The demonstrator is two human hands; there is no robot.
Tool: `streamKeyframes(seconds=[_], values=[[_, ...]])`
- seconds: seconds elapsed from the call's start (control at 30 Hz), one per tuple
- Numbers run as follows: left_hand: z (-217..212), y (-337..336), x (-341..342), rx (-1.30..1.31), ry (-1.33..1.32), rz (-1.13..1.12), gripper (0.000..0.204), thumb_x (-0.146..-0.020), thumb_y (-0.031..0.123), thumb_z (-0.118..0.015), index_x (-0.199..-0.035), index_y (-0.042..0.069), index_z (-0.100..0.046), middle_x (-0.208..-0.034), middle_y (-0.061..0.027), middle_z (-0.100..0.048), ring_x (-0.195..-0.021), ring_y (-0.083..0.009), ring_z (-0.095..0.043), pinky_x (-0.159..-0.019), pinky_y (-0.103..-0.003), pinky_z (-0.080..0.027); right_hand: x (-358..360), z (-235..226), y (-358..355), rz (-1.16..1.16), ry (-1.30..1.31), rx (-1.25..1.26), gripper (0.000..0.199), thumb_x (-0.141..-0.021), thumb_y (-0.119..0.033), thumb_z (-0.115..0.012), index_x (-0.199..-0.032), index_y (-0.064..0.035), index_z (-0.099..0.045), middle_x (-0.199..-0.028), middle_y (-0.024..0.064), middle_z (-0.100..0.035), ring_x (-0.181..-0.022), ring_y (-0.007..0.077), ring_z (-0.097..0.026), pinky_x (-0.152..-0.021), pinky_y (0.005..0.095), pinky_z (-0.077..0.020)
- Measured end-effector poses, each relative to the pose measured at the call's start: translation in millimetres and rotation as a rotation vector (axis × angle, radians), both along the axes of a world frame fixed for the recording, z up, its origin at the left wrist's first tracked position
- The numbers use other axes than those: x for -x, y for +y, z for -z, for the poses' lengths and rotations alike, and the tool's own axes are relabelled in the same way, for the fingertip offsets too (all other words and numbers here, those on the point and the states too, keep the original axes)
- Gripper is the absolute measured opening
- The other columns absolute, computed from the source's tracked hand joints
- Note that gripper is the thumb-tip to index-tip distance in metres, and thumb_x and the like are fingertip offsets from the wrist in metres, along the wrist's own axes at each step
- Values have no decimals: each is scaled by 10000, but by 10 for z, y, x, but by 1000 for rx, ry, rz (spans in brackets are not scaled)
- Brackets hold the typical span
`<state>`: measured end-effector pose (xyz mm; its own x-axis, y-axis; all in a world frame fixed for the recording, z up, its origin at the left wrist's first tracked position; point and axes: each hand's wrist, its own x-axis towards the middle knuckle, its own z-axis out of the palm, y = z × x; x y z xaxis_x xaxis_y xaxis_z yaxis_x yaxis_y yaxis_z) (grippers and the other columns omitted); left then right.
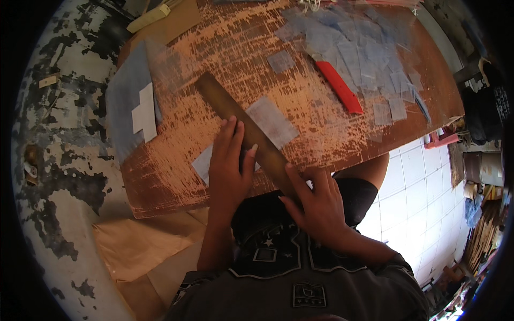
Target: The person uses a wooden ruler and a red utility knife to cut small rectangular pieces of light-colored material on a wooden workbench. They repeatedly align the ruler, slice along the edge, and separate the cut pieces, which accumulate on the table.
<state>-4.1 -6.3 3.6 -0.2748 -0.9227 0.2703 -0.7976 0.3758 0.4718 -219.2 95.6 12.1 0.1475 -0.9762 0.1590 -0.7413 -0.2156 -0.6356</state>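
Note:
A flat, dark brown ruler-like strip (214,93) lies slantwise on the worn table. It crosses a translucent plastic sheet (274,124), which shows on both sides of it. My left hand (230,166) rests on the strip's middle, fingers stretched and thumb apart, pressing rather than wrapped round it. At the strip's near end, by the table edge, my right hand (318,206) holds it between thumb and forefinger. Beyond my right hand lies a red-handled cutter (340,87), touched by neither hand. A small clear square (281,61) lies farther off.
Many cut plastic pieces (358,48) are heaped at the far right. A stack of bluish sheets (128,101) with a white paper piece (144,113) lies at the left. Brown paper (144,243) is below the table (176,198), beside a peeling wall (69,176).

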Motion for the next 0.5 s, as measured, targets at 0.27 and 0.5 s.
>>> streamKeyframes(seconds=[0.27,0.5], values=[[-16,20,-17,0,26,10,547,-1141,240,-647,-1630,9,-564,-1726,-206,-507,-1634,-415,-433,-1338,-530,-359,17,-60,6,-11,8,-13,732,-944,-348,-867,-1573,-68,-616,-1263,168,-598,-1151,374,-624,-989,513,-520],[-32,24,-6,20,17,33,552,-1140,245,-655,-1624,-5,-566,-1715,-224,-508,-1623,-428,-441,-1330,-535,-366,116,-106,-81,58,5,80,700,-927,-387,-874,-1515,-74,-658,-1223,170,-607,-1115,380,-612,-950,516,-517]])
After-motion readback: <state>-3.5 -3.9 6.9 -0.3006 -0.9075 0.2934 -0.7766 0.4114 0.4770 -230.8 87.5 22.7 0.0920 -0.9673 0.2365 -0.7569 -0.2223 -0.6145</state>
